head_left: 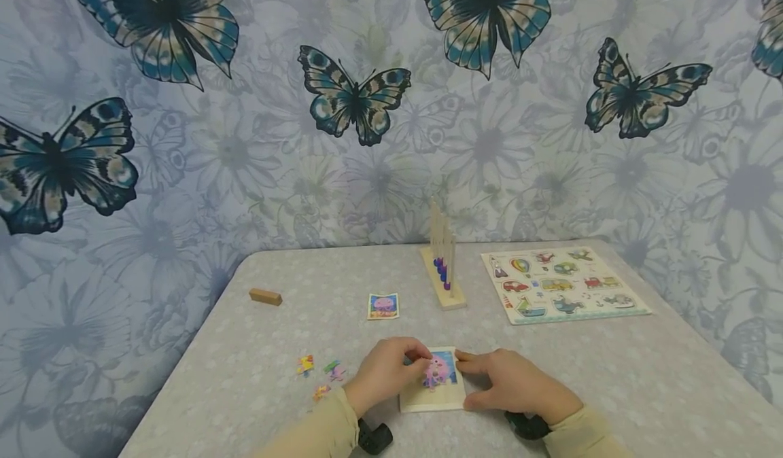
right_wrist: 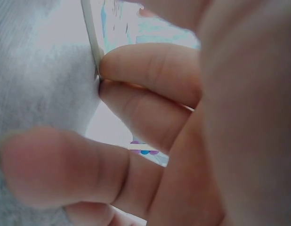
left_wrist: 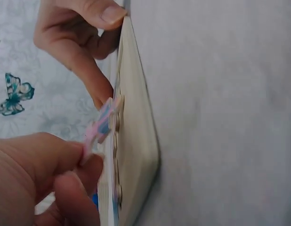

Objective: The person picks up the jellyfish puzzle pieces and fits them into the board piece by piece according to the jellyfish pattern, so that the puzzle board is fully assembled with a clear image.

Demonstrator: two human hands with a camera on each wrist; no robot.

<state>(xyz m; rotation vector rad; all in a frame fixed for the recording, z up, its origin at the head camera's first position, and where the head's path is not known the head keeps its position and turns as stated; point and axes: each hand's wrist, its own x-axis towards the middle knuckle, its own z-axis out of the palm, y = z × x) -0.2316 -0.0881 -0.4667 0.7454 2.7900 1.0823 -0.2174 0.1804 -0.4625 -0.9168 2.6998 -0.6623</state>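
My left hand [head_left: 391,370] pinches a small pink and blue jigsaw piece [left_wrist: 101,125] between thumb and fingers, close over the wooden puzzle board [head_left: 422,401]. In the board's upper right area lie joined pieces showing a pink figure on blue [head_left: 443,370]; its lower and left parts are bare pale wood. My right hand [head_left: 516,383] rests along the board's right edge, index fingertip near the far corner and thumb near the close one. From the right wrist, two fingertips [right_wrist: 110,66] show right at the board's edge.
Loose jigsaw pieces [head_left: 333,371] lie left of my left hand. Beyond the board is a picture card [head_left: 383,306], with a wooden block [head_left: 266,297] far left. A peg stand [head_left: 451,300] with beads and a large picture puzzle [head_left: 563,285] stand at the back right.
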